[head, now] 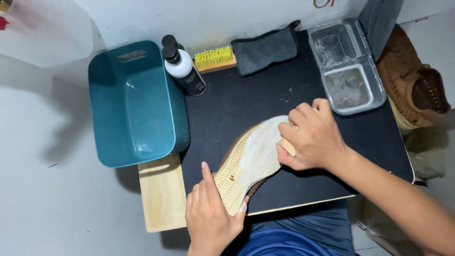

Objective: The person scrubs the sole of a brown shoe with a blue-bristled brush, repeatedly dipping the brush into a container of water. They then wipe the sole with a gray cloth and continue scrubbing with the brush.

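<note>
A view from above of a small dark tabletop [303,175] with a pale wooden edge. In the lower middle of the frame a shoe [249,163] lies sole up, running diagonally from lower left to upper right; its tan, ridged sole is coated with white foam toward the upper end.

The left hand [208,215], at the bottom centre, is curled around the lower end of the shoe, fingers against the sole's edge, holding it firmly. The right hand [313,137], coming in from the lower right, is closed around a wooden-backed brush [287,144] and presses it against the foamy upper part of the sole. Only a sliver of the brush's pale wood shows below the fingers.

At the left of the frame stands a deep teal plastic tub [135,109] with a handle slot, partly resting on the tabletop. Just right of its upper corner lies a white bottle [182,68] with a black pump top. Beside that, along the top edge, sits a second brush with yellow bristles [214,58], then a folded dark grey cloth [265,47]. In the upper right is a clear two-compartment tray [348,66] holding greyish residue. Beyond the right edge of the tabletop lies a second brown shoe [412,83].
</note>
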